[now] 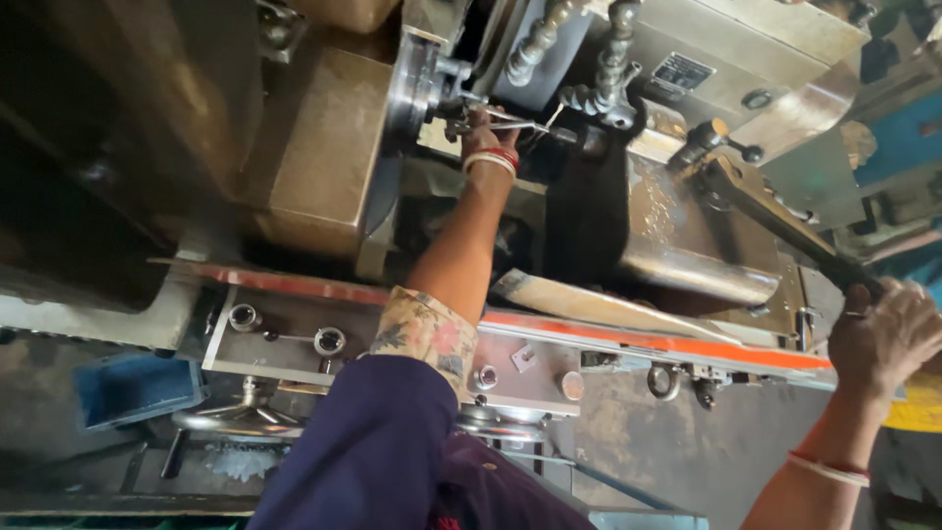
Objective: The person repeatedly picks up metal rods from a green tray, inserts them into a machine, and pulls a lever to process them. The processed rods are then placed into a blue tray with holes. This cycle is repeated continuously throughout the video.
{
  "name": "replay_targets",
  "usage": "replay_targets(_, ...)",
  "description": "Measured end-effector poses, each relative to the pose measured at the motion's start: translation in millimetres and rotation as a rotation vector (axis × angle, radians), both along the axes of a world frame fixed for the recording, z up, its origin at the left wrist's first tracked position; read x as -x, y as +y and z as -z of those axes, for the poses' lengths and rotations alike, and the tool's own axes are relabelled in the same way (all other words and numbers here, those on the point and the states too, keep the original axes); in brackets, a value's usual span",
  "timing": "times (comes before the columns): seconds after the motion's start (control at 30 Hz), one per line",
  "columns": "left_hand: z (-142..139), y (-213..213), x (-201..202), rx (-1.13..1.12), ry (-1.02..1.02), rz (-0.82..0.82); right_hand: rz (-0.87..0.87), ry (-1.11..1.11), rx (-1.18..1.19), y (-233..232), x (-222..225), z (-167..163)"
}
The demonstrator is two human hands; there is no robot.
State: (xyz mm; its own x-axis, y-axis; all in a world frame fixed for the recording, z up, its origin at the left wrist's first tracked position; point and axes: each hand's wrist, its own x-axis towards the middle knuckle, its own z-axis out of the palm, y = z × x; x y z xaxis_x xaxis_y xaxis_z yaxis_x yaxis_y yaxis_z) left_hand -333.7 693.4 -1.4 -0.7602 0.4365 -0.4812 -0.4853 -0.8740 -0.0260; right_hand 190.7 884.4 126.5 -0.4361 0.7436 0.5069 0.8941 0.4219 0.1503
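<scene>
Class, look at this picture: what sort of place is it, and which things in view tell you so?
Most likely a machine shop or factory floor. A heavy metal lathe fills the view, the left hand reaches in at its chuck, and the right hand grips a long lever.

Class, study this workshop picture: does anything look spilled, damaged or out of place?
Wet, glistening liquid covers the machine's metal slide, beside the left hand at the chuck. It looks splashed rather than pooled. Nothing else stands out.

Dark rectangular nameplate point(683, 71) on machine housing point(775, 59)
</scene>
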Motion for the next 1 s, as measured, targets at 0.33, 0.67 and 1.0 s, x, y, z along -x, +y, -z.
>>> replay_targets(0.33, 3.9, -2.2, -35.3, 0.077, 0.364, 0.357, -0.869, 1.326, -0.044, -170.4, 59.9, 35.3)
replay_targets(0.67, -134.4, -221.8, -103.8, 0.761, 1.519, 0.383, -1.263, -0.365, 1.182, -446.8, 258.9, 244.1)
replay_targets(1.0, -42.6, -530.7, -138.2, 1.356, 1.084, 0.105, -1.181, -0.17, 1.353, -523.9, 372.4, 343.2)
